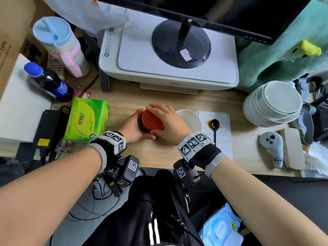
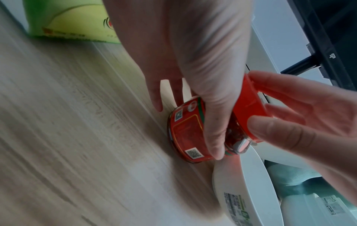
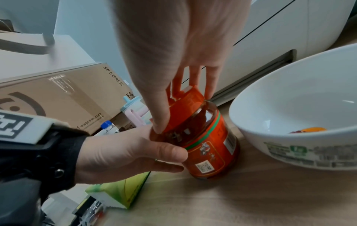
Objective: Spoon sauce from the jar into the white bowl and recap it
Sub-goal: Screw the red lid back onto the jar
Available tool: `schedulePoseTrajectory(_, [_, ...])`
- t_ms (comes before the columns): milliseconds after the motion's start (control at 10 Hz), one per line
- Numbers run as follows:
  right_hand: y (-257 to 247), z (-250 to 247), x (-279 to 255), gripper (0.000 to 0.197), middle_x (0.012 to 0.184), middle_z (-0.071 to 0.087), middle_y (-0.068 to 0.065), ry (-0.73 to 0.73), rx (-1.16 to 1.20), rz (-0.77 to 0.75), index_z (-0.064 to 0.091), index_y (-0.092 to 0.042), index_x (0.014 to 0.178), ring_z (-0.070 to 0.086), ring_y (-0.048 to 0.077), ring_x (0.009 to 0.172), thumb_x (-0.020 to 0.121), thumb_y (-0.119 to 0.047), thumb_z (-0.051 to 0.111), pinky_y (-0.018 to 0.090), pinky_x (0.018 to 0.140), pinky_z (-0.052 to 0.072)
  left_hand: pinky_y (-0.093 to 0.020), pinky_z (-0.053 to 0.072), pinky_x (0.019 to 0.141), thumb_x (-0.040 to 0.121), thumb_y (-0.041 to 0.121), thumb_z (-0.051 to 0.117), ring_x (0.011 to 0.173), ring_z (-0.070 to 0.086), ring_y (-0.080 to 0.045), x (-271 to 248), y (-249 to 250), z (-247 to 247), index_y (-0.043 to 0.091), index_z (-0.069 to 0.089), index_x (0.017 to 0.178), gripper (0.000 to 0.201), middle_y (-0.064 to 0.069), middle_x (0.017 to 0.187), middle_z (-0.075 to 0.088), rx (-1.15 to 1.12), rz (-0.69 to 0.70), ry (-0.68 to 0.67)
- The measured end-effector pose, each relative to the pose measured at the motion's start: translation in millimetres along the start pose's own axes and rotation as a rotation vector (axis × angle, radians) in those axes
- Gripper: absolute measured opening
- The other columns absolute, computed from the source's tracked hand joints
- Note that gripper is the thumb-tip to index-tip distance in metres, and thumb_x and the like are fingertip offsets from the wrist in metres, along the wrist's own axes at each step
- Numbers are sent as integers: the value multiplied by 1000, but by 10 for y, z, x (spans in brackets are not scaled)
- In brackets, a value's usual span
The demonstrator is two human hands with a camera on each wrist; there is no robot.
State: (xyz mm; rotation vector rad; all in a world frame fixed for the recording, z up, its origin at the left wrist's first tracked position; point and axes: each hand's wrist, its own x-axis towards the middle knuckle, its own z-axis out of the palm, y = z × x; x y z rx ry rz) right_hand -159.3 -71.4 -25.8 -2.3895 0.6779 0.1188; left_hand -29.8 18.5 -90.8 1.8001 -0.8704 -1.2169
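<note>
A short glass jar with a red label and dark red sauce inside stands upright on the light wooden desk, just left of the white ceramic bowl. A round red plastic lid sits on the jar's mouth; in the right wrist view it looks tilted rather than seated flat, with sauce visible through the glass shoulder below it. The left hand wraps the jar's side, thumb across the front of the glass and fingers round the far side, grasping it. The right hand reaches over from above, its fingers and thumb curled down round the lid's rim, grasping the lid.

The bowl holds a small spot of orange and red sauce at its bottom and carries a printed sticker on its outer wall. To the bowl's right, a black spoon lies on a white paper sheet, with an orange sauce stain beside its head. A green tissue pack lies left of the jar. A white printer stands behind, with a black monitor's round base on top of it. A stack of white bowls sits at the far right, and a grey handheld controller lies near the desk's front edge.
</note>
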Motion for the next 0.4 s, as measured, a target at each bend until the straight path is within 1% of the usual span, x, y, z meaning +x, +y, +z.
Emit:
schedulePoseTrajectory(100, [-3, -5, -28, 78, 149, 38, 0, -17, 11, 2, 36, -19, 143, 34, 25, 133, 75, -26, 73, 37, 110, 34, -28, 36, 97, 47, 7, 87, 117, 45, -19, -16, 29, -8, 13, 29, 131, 102, -10, 129, 45, 33, -12, 2])
schedulePoseTrajectory(200, [16, -53, -61, 72, 149, 39, -1, 0, 50, 41, 37, -21, 143, 34, 23, 134, 79, -30, 70, 35, 110, 33, -28, 32, 101, 51, 2, 84, 120, 41, -17, -26, 88, -69, 13, 27, 136, 103, -7, 132, 45, 99, -15, -49])
schedulePoseTrajectory(300, [10, -205, -109, 61, 148, 40, 1, 51, 98, 74, 41, -20, 140, 36, 24, 134, 84, -29, 64, 35, 111, 30, -21, 28, 98, 64, -12, 67, 126, 41, -23, -57, 280, -190, 9, 30, 136, 84, -14, 138, 43, 246, 6, -97])
schedulePoseTrajectory(400, [48, -369, -89, 53, 142, 47, 4, 142, 154, 98, 44, -17, 137, 42, 21, 131, 88, -25, 60, 39, 110, 36, -26, 39, 89, 75, -14, 47, 120, 47, -27, 26, 371, -346, 8, 36, 134, 64, -15, 134, 47, 322, -41, -121])
